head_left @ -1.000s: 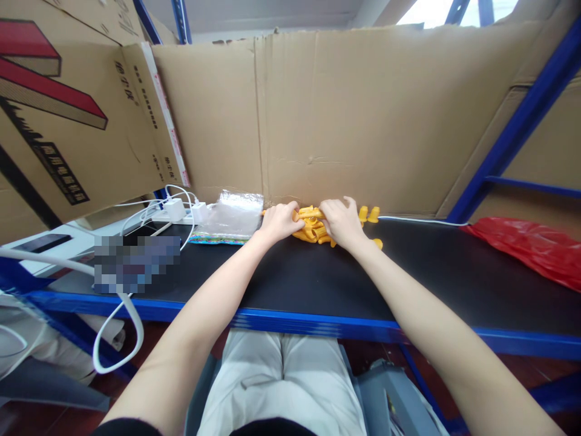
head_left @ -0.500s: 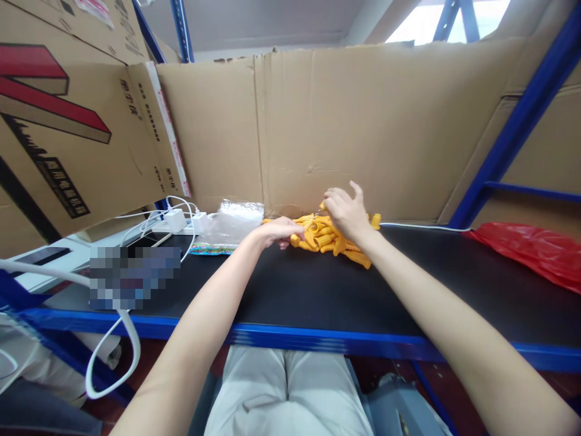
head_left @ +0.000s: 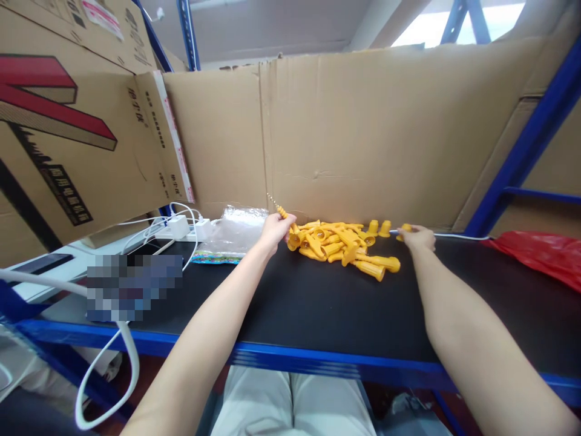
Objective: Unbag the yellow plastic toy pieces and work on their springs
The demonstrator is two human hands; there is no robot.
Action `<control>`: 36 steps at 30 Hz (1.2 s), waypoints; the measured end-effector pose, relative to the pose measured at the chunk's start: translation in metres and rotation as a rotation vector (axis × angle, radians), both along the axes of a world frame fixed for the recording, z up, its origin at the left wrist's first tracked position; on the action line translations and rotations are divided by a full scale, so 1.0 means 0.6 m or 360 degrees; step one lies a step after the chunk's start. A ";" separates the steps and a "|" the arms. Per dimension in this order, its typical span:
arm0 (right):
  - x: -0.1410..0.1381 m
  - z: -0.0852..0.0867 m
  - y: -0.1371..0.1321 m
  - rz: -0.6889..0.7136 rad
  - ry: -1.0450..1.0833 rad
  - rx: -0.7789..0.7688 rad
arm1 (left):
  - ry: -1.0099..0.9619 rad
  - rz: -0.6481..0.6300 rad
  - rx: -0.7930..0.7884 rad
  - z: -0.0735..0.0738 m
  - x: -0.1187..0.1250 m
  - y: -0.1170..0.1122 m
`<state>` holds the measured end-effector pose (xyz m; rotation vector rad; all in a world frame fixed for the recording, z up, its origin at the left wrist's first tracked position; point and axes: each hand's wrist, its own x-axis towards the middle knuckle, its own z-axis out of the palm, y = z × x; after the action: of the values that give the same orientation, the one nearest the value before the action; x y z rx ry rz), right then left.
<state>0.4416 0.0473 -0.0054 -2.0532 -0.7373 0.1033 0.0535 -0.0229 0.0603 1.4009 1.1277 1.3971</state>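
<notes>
My left hand (head_left: 276,231) is closed around a yellow ribbed plastic piece (head_left: 282,212), from which a thin, beaded-looking metal end points up and left. To its right lies a loose pile of yellow plastic pieces (head_left: 333,239), tapered and hollow, some with flared open ends. My right hand (head_left: 418,237) pinches a small yellow flared cap (head_left: 406,228) at the black surface, right of the pile. Beside it two similar yellow caps, one (head_left: 385,229) nearer the hand and another (head_left: 373,227) nearer the pile, stand upright in a row.
A clear plastic bag (head_left: 236,233) lies left of the pile, near white chargers (head_left: 178,227) and cables. Red plastic (head_left: 540,254) lies at far right. Cardboard (head_left: 363,133) walls the back; a blue shelf edge (head_left: 336,363) runs along the front.
My right hand has moved right, from above the pile to the row of caps. My left hand shifted slightly and now shows the ribbed piece raised. More of the pile is uncovered.
</notes>
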 end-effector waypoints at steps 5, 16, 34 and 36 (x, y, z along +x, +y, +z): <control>0.009 -0.013 0.016 0.0047 0.0005 -0.0028 | -0.0051 0.0103 -0.0026 -0.007 -0.004 0.008; 0.013 -0.026 0.016 0.0079 -0.0137 -0.0136 | 0.0124 0.0195 -0.0074 -0.023 -0.014 0.031; -0.008 -0.015 0.000 0.0306 -0.0362 -0.0344 | 0.0890 0.0110 0.0414 -0.112 -0.076 0.112; -0.012 -0.015 -0.002 0.0298 -0.0383 -0.0368 | 0.0950 0.0071 0.0444 -0.116 -0.079 0.117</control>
<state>0.4345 0.0464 -0.0142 -2.2358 -1.1112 0.0497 0.0064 0.0472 -0.0094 2.0941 1.3707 1.2295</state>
